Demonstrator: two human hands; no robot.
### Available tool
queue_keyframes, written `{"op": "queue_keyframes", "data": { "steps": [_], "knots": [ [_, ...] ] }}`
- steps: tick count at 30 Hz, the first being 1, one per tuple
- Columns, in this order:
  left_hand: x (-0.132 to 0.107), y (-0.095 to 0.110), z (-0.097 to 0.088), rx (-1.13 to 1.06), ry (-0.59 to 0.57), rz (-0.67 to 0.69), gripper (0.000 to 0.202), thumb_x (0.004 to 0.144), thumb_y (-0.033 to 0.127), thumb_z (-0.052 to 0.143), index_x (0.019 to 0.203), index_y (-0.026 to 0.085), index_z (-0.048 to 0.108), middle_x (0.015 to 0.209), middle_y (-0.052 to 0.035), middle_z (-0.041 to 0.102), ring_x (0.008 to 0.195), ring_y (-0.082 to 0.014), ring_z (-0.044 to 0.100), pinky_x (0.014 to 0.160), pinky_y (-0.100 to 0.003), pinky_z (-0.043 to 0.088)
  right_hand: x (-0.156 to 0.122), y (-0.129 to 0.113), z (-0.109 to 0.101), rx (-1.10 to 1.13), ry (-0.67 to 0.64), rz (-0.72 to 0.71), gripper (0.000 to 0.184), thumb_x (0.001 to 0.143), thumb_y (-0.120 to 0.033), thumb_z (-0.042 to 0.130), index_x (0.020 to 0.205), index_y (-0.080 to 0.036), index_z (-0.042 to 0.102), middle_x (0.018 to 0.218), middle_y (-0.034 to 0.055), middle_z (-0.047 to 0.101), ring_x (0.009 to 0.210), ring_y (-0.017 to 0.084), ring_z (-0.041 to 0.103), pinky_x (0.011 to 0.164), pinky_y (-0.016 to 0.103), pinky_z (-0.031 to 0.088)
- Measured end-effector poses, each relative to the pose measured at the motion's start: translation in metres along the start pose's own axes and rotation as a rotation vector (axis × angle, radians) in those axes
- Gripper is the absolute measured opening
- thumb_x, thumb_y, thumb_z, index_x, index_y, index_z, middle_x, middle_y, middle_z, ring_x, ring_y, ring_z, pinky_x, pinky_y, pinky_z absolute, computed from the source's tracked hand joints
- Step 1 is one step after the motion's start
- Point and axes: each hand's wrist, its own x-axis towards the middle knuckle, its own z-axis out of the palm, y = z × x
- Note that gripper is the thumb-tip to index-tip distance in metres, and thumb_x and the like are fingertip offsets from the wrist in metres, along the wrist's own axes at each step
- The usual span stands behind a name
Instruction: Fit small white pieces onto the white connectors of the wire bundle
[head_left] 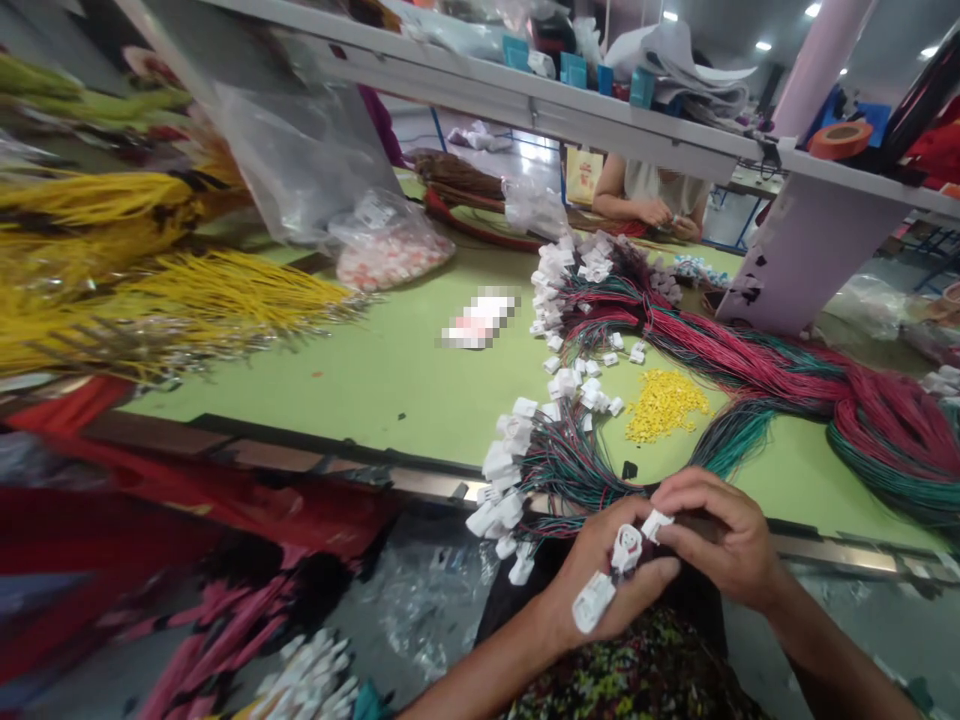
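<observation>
My left hand (606, 560) is closed around white plastic wire connectors. One connector (627, 548) shows its round socket face, and a longer one (593, 602) sticks out below it across the palm. Between the thumb and fingers of my right hand (716, 525) is a small white connector (656, 526), close to the left fingertips. Just beyond the hands lies a bundle of black, green and red wires (574, 455), its white connector ends (502, 475) reaching over the table edge. A pile of small yellow pieces (667, 405) rests behind my hands.
Thick red and green wire bundles (750, 340) stretch across the right of the green table (360, 390). Yellow wires (247, 300) cover the left. A clear bag of small parts (394, 245) sits near the back. Overhead runs a shelf (480, 75); a person (649, 195) works across the table.
</observation>
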Motion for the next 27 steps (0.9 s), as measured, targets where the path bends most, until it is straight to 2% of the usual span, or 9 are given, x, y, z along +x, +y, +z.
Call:
{"op": "queue_keyframes", "data": {
  "steps": [4,6,9,12,15,17,22,27],
  "knots": [
    [-0.002,-0.005,0.000,-0.252,0.040,-0.204,0.032,0.082,0.043,0.073,0.098,0.016,0.068,0.064,-0.0001,0.063,0.056,-0.0150,0.057,0.055,-0.026,0.045,0.003,0.014,-0.008,0.068,-0.047,0.039,0.008,0.094,-0.024,0.069,0.098,-0.024,0.076,0.097,0.0060,0.075,0.092,0.020,0.071,0.084,0.034,0.057],
    [-0.001,-0.010,0.001,-0.281,0.084,-0.230,0.035,0.080,0.045,0.076,0.099,0.016,0.070,0.056,0.0022,0.060,0.049,-0.0131,0.054,0.051,-0.025,0.044,0.010,0.025,-0.013,0.052,-0.067,0.090,0.013,0.097,-0.027,0.063,0.097,-0.023,0.076,0.098,0.0066,0.075,0.094,0.020,0.071,0.085,0.034,0.056],
    [0.000,-0.019,0.002,-0.279,0.155,-0.230,0.039,0.080,0.047,0.078,0.103,0.016,0.073,0.055,0.0030,0.059,0.044,-0.0102,0.049,0.046,-0.022,0.041,0.026,0.050,-0.016,-0.181,-0.014,0.181,0.013,0.095,-0.026,0.062,0.098,-0.021,0.073,0.097,0.0063,0.073,0.090,0.020,0.067,0.081,0.033,0.054],
    [0.000,-0.025,0.002,-0.285,0.207,-0.260,0.044,0.079,0.051,0.078,0.104,0.015,0.073,0.061,0.0005,0.064,0.045,-0.0088,0.048,0.044,-0.021,0.038,0.041,0.077,-0.015,-0.456,-0.051,0.198,0.012,0.091,-0.018,0.059,0.096,-0.019,0.070,0.090,0.0058,0.069,0.079,0.019,0.063,0.076,0.032,0.050],
    [0.000,-0.029,0.002,-0.293,0.219,-0.266,0.047,0.078,0.053,0.079,0.103,0.015,0.073,0.063,-0.0006,0.065,0.044,-0.0082,0.047,0.043,-0.021,0.037,0.050,0.093,-0.010,-0.528,-0.094,0.199,0.009,0.087,-0.015,0.061,0.089,-0.019,0.068,0.086,0.0045,0.066,0.076,0.019,0.060,0.074,0.031,0.046],
    [0.001,-0.031,0.002,-0.293,0.220,-0.264,0.046,0.078,0.053,0.079,0.103,0.015,0.073,0.062,-0.0003,0.065,0.043,-0.0080,0.046,0.043,-0.021,0.036,0.053,0.096,-0.008,-0.534,-0.113,0.199,0.007,0.086,-0.014,0.063,0.085,-0.019,0.066,0.082,0.0031,0.064,0.074,0.018,0.057,0.072,0.030,0.044],
    [0.000,-0.031,0.001,-0.279,0.228,-0.260,0.043,0.079,0.051,0.079,0.103,0.016,0.073,0.062,0.0003,0.065,0.044,-0.0076,0.046,0.043,-0.020,0.035,0.053,0.091,-0.011,-0.536,-0.168,0.194,0.015,0.086,-0.008,0.058,0.078,-0.020,0.063,0.079,0.0020,0.063,0.076,0.018,0.057,0.072,0.028,0.041],
    [-0.001,-0.028,-0.001,-0.274,0.221,-0.264,0.040,0.081,0.049,0.078,0.102,0.016,0.072,0.064,-0.0005,0.065,0.048,-0.0087,0.047,0.044,-0.020,0.035,0.046,0.088,-0.019,-0.525,-0.171,0.228,0.014,0.087,-0.008,0.055,0.085,-0.019,0.062,0.080,0.0012,0.063,0.070,0.016,0.055,0.067,0.026,0.041]
  ]
}}
